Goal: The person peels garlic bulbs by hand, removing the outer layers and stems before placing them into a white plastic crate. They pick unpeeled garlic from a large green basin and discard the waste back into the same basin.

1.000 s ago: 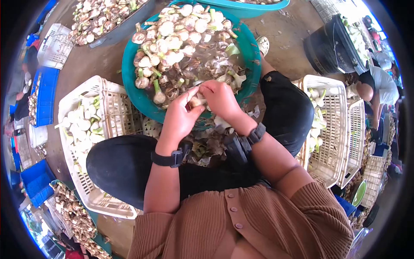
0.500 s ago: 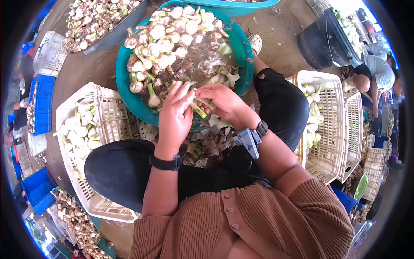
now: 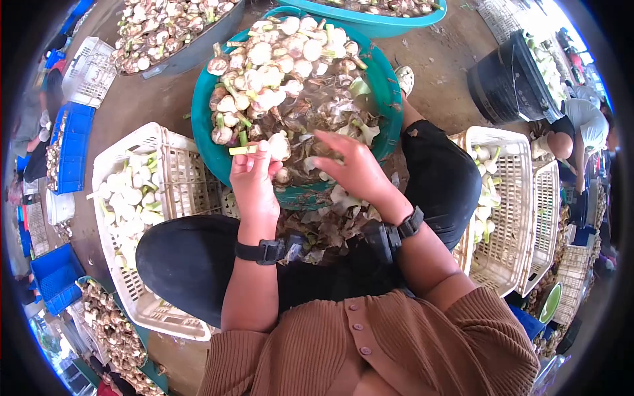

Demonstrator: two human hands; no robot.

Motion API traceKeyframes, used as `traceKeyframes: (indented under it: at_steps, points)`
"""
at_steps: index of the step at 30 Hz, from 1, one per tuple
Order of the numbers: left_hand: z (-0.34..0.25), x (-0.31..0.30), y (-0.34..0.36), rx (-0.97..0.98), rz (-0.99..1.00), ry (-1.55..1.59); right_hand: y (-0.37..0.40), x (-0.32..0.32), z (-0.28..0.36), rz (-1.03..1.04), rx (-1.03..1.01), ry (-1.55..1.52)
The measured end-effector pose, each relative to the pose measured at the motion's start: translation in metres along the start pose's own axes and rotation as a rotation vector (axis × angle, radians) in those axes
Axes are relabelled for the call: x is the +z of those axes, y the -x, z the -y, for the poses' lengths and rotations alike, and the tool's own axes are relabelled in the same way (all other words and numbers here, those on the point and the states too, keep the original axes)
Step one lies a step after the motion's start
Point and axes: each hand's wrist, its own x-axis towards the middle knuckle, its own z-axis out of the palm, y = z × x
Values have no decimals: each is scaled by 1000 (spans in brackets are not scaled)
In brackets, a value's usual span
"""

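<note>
A garlic bulb (image 3: 279,146) with a short green stem is held in the fingers of my left hand (image 3: 256,183), over the near edge of a round green tub (image 3: 201,135). The stem pokes out to the left. My right hand (image 3: 360,170) is apart from it, a little to the right, with thumb and fingers spread and nothing in them. Inside the tub, brownish unpeeled garlic (image 3: 264,72) is heaped on the left, and loose wet skins (image 3: 330,109) lie in murky water on the right.
White crates of cleaned garlic stand to my left (image 3: 165,171) and right (image 3: 512,224). Peeled skins (image 3: 323,228) lie between my legs. A black bucket (image 3: 505,82) is at the back right; more tubs (image 3: 376,25) stand behind. A person (image 3: 584,125) bends over at the far right.
My hands were together at a stem and are now apart. The left shows a pale bulb; the right has opened and moved right. The whole view has shifted slightly.
</note>
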Motion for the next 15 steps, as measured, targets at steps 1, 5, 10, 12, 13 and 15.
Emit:
traceKeyframes:
  at_steps: [1,5,10,12,13,15]
  points:
    - [-3,6,4,90,34,-90,-10,-6,20,-17,17,-387]
    - [-2,11,8,189,162,-199,-28,2,37,-82,-88,-600]
    - [-14,-6,-1,-224,-31,157,6,0,-7,-27,-322,156]
    - [-17,2,5,-283,6,183,7,-4,-27,14,180,324]
    - [-18,7,7,-343,51,205,4,-5,-26,11,183,329]
    - [-13,6,6,-368,98,91,-5,-4,-8,-278,-102,132]
